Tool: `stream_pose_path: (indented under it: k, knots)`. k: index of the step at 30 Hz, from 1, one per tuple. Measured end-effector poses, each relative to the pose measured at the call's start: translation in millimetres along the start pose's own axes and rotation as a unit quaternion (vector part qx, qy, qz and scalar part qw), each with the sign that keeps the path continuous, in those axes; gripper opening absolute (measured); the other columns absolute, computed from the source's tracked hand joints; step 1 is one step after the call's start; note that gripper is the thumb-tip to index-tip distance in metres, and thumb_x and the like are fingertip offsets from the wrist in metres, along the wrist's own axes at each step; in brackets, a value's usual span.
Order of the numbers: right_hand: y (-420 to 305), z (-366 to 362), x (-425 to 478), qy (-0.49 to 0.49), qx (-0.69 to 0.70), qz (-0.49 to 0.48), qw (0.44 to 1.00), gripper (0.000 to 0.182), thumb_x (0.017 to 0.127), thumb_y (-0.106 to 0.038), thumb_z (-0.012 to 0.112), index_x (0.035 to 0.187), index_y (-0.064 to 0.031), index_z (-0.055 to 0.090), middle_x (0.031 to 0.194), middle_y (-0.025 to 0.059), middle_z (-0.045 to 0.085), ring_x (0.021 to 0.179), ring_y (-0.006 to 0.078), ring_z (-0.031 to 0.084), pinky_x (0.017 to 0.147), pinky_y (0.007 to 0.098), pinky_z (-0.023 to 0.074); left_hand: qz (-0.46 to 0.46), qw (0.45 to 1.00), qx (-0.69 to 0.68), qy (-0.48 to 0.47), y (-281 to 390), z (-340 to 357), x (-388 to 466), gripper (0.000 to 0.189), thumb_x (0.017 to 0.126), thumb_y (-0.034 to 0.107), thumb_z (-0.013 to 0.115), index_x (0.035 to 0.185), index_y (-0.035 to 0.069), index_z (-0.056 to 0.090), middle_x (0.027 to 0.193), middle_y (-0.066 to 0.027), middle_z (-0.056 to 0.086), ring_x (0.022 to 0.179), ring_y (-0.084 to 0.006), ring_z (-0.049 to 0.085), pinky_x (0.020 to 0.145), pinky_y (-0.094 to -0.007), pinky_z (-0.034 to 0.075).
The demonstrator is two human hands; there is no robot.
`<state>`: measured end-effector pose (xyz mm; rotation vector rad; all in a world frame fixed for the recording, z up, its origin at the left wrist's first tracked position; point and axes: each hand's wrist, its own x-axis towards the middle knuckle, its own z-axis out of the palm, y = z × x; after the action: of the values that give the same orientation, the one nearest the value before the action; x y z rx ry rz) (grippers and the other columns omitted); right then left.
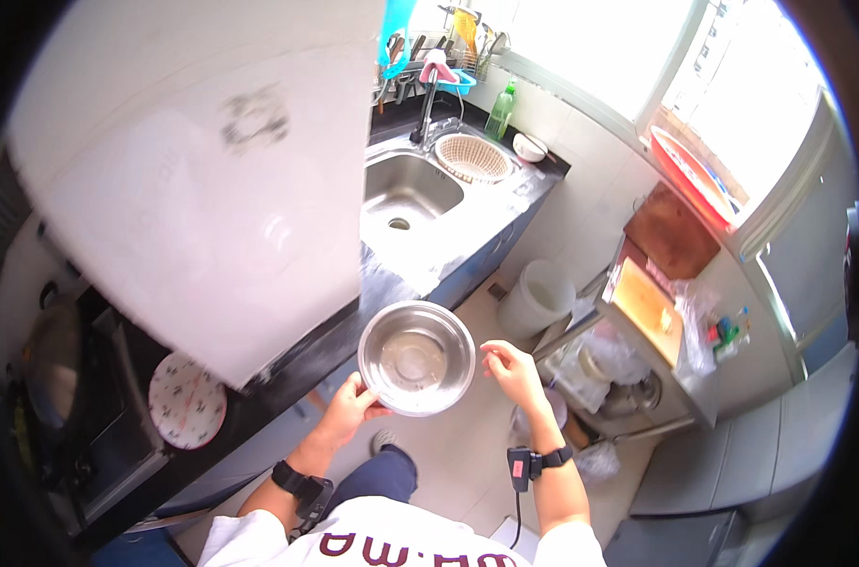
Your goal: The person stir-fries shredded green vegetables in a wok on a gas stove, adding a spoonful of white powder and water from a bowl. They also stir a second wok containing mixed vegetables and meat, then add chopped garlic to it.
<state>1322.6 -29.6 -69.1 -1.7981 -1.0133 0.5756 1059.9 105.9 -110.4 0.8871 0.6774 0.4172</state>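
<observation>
My left hand [351, 409] grips the near-left rim of a round stainless steel bowl [417, 358], its thumb at the rim and its fingers partly hidden beneath. A little clear liquid or shine shows at the bowl's bottom; I cannot tell which. To the right of the bowl, apart from it, my right hand [512, 368] hangs in the air with bent fingers and holds nothing. Beyond the bowl lies a steel sink [415, 186] with a black faucet [425, 113] and a woven-look basket [474, 158] at its right side.
A white panel [210, 191] juts out at left, above the dark counter [316, 354]. A patterned plate [187, 401] lies near the stove. At right stand a whitish bucket [536, 299] and a shelf holding a cutting board [646, 312]. A green bottle [500, 113] stands behind the basket.
</observation>
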Motion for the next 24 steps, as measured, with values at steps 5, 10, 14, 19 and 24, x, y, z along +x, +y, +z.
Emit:
stream_pose_path:
  k: [5, 10, 14, 19, 24]
  knots:
    - [30, -56, 179, 0.03, -0.076, -0.013, 0.997, 0.02, 0.088, -0.012, 0.055, 0.105, -0.0057, 0.063, 0.076, 0.0101, 0.066, 0.068, 0.0158, 0.065, 0.065, 0.028, 0.0501, 0.031, 0.998, -0.058, 0.026, 61, 54, 130, 0.012, 0.094, 0.011, 0.05, 0.104, 0.005, 0.047, 0.099, -0.0084, 0.059, 0.087, -0.0167, 0.062, 0.075, -0.0303, 0.055]
    - [73, -71, 387, 0.025, -0.25, -0.157, 0.955, 0.029, 0.082, -0.008, 0.054, 0.111, -0.0077, 0.06, 0.1, 0.0135, 0.064, 0.088, 0.0292, 0.063, 0.078, 0.037, 0.0493, 0.086, 0.985, -0.08, 0.124, 101, 73, 233, 0.014, 0.093, 0.011, 0.052, 0.103, 0.002, 0.047, 0.097, -0.008, 0.056, 0.087, -0.0164, 0.061, 0.075, -0.0309, 0.056]
    - [103, -67, 586, 0.013, -0.325, -0.203, 0.924, 0.036, 0.083, -0.012, 0.053, 0.119, -0.0093, 0.055, 0.112, 0.0146, 0.06, 0.099, 0.034, 0.058, 0.084, 0.0421, 0.0463, 0.11, 0.962, -0.107, 0.224, 113, 71, 333, 0.011, 0.093, 0.01, 0.053, 0.099, 0.001, 0.049, 0.096, -0.0081, 0.055, 0.084, -0.0156, 0.06, 0.074, -0.0314, 0.057]
    - [96, -16, 770, 0.036, -0.365, -0.163, 0.916, 0.044, 0.092, -0.037, 0.045, 0.125, -0.0074, 0.041, 0.091, 0.0212, 0.065, 0.082, 0.0413, 0.062, 0.07, 0.0512, 0.0484, 0.139, 0.92, -0.137, 0.34, 130, 65, 448, 0.011, 0.091, 0.008, 0.054, 0.097, 0.0, 0.049, 0.097, -0.009, 0.053, 0.085, -0.0159, 0.059, 0.074, -0.0295, 0.058]
    - [133, 1, 855, 0.035, -0.318, -0.189, 0.928, 0.026, 0.095, -0.029, 0.041, 0.093, -0.0056, 0.052, 0.077, 0.021, 0.064, 0.072, 0.0414, 0.062, 0.063, 0.0526, 0.0463, 0.117, 0.91, -0.141, 0.373, 140, 72, 502, 0.013, 0.09, 0.009, 0.057, 0.094, -0.001, 0.049, 0.093, -0.0074, 0.052, 0.083, -0.0151, 0.059, 0.075, -0.0309, 0.058]
